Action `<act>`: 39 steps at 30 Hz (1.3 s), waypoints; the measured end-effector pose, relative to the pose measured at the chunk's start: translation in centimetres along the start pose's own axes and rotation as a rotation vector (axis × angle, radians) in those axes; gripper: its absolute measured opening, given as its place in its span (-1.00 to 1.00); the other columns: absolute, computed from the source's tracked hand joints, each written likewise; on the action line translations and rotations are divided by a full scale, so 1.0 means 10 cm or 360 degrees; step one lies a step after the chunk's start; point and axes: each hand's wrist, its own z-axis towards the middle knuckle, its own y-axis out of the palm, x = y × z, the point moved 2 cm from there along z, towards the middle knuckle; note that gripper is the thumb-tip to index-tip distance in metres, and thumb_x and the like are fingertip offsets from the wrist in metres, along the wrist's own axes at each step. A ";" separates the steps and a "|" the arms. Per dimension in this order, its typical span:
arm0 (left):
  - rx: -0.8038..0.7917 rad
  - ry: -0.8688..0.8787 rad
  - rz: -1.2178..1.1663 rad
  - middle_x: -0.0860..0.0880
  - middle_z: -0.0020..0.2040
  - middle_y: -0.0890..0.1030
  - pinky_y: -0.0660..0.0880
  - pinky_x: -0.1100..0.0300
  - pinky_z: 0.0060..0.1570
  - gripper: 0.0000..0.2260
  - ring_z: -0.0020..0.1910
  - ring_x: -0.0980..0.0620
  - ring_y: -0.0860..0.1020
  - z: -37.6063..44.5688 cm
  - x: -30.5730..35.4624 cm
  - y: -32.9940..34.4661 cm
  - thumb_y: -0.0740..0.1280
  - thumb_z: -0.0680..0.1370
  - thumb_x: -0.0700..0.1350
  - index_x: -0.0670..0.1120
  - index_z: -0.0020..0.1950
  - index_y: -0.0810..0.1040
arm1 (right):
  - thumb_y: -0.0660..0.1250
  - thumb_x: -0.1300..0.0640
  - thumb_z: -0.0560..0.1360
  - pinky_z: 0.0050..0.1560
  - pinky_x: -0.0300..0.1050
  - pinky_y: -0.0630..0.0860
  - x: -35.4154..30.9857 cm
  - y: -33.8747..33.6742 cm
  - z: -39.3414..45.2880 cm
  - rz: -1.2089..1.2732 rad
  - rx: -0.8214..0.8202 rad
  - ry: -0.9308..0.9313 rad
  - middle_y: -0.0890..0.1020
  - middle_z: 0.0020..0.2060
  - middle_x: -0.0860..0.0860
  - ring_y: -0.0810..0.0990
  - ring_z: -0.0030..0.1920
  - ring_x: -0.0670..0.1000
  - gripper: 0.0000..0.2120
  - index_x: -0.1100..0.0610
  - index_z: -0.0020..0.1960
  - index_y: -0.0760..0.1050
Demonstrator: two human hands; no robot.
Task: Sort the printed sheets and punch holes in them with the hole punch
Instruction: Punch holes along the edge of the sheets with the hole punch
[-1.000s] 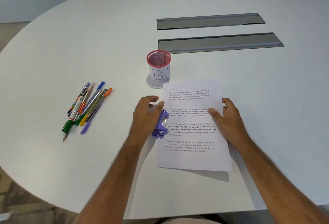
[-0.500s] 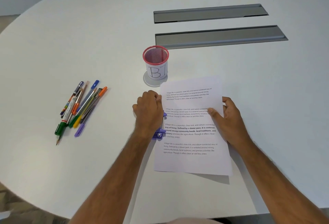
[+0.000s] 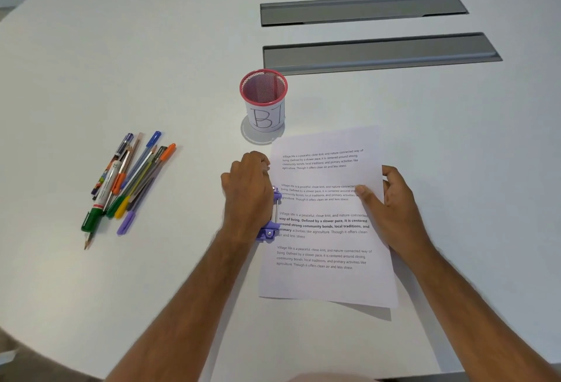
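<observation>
A stack of printed sheets (image 3: 326,242) lies on the white table, its left edge slid into a purple hole punch (image 3: 271,227). My left hand (image 3: 247,196) is curled into a fist on top of the punch and presses down on it, hiding most of it. My right hand (image 3: 391,208) holds the right edge of the sheets, thumb on top of the paper and fingers curled around the edge.
A red mesh pen cup (image 3: 263,99) labelled "BI" stands just behind the sheets. Several pens and a pencil (image 3: 127,181) lie in a loose bunch at the left. Two grey cable hatches (image 3: 379,54) are set into the table (image 3: 121,47) at the back.
My left hand has closed from a loose grip beside the punch into a fist on top of it. The right hand and the sheets stay in place.
</observation>
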 end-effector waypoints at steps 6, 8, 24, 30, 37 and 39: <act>-0.0008 0.0042 -0.0023 0.10 -0.12 0.59 0.32 -0.05 0.03 -0.70 -0.07 -0.04 0.48 0.01 0.01 -0.01 -0.05 0.53 -0.18 0.07 0.05 0.42 | 0.40 0.18 0.64 0.02 -0.47 0.53 -0.01 -0.01 -0.01 0.0001 0.0004 -0.0032 0.71 0.09 -0.32 0.70 0.09 -0.26 -0.75 -0.02 0.25 0.46; -0.0005 0.0046 -0.0043 0.09 -0.11 0.59 0.32 -0.05 0.04 -0.68 -0.07 -0.03 0.49 -0.01 0.02 -0.02 -0.06 0.52 -0.17 0.06 0.05 0.43 | 0.40 0.18 0.64 0.03 -0.46 0.54 -0.03 0.00 -0.02 0.0021 -0.0001 -0.0029 0.71 0.09 -0.32 0.70 0.11 -0.25 -0.75 -0.06 0.25 0.45; 0.0052 -0.0007 0.0039 0.03 -0.26 0.53 0.30 -0.02 -0.06 -0.85 -0.19 -0.09 0.40 -0.03 0.08 -0.08 0.11 0.65 -0.17 -0.02 -0.07 0.40 | 0.40 0.18 0.64 0.01 -0.49 0.52 -0.04 -0.01 -0.01 0.0004 -0.0029 -0.0069 0.71 0.06 -0.36 0.70 0.08 -0.27 -0.76 0.03 0.26 0.45; 0.0079 0.0020 0.0075 0.05 -0.25 0.51 0.27 0.00 -0.09 -0.83 -0.19 -0.09 0.41 -0.03 0.08 -0.09 0.10 0.68 -0.13 -0.02 -0.07 0.41 | 0.39 0.23 0.64 0.01 -0.42 0.56 -0.08 0.00 -0.01 0.0072 -0.0018 -0.0070 0.74 0.07 -0.26 0.73 0.07 -0.20 -0.76 -0.08 0.18 0.49; 0.0106 0.0056 0.0139 0.03 -0.21 0.51 0.25 0.00 -0.10 -0.73 -0.18 -0.10 0.42 -0.04 0.10 -0.12 -0.02 0.69 -0.02 -0.02 -0.06 0.42 | 0.38 0.24 0.65 -0.04 -0.44 0.56 -0.11 -0.01 -0.03 0.0059 -0.0037 -0.0078 0.75 0.01 -0.26 0.73 0.01 -0.22 -0.77 -0.06 0.19 0.49; 0.0113 0.0067 0.0178 0.05 -0.23 0.49 0.21 0.02 -0.12 -0.71 -0.19 -0.09 0.41 -0.04 0.11 -0.12 -0.03 0.69 -0.01 -0.03 -0.06 0.42 | 0.38 0.22 0.65 -0.05 -0.44 0.55 -0.10 -0.02 -0.03 0.0072 -0.0039 -0.0081 0.75 0.00 -0.25 0.74 0.01 -0.20 -0.79 -0.03 0.21 0.50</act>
